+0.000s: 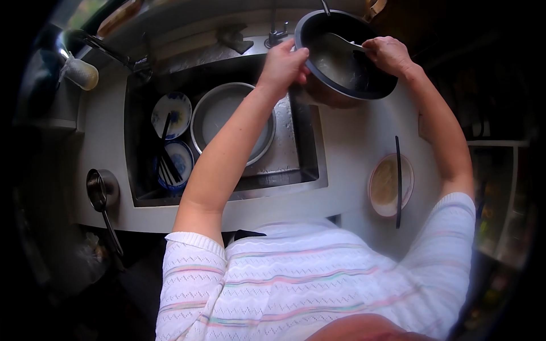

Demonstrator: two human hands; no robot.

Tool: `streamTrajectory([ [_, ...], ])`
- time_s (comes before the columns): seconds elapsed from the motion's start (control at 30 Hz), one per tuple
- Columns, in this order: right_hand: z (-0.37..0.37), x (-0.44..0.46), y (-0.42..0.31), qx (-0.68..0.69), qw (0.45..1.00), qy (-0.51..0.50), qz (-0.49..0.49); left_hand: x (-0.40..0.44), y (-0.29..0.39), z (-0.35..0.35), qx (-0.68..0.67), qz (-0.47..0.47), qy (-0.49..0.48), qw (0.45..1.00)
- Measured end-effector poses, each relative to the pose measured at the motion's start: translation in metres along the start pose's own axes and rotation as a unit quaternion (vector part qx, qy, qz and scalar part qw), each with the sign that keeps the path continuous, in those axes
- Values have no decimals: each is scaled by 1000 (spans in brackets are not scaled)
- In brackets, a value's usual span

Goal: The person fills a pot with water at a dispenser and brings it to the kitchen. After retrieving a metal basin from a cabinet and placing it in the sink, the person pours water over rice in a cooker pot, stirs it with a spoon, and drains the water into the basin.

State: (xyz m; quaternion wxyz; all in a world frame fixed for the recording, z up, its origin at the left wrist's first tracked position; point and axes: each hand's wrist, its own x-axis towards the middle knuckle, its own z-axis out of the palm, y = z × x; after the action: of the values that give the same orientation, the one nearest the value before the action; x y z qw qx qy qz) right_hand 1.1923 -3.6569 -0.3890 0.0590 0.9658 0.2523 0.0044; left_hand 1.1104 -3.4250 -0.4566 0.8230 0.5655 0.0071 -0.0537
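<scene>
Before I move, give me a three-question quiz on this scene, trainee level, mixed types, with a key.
1. Multiple choice: what is the right hand holding?
a) a towel
b) a light-coloured utensil
c) a round metal basin

2. True or false: the left hand is holding the dark pot at its rim.

3. Fill in: on the counter to the right of the sink, a dark stick lies across the top of a ____.

Key: 1 b; 2 true; 3 bowl.
</scene>
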Motion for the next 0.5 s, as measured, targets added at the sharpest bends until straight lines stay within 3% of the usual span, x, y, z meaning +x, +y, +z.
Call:
streamTrajectory([
  [0.1,-4,3,2,-48,998,-41,27,2,-2,0,5,3,-2,1000],
  [0.33,-2,-11,-15,153,963,-200,-99,-1,1,0,10,2,-2,1000],
  [0.43,-35,-18,-31,168,942,-286,-60,-1,0,-1,7,5,-1,1000],
  [0.5,-41,-20,-29,226,931,-284,-39,-1,-2,-2,6,5,-1,1000],
])
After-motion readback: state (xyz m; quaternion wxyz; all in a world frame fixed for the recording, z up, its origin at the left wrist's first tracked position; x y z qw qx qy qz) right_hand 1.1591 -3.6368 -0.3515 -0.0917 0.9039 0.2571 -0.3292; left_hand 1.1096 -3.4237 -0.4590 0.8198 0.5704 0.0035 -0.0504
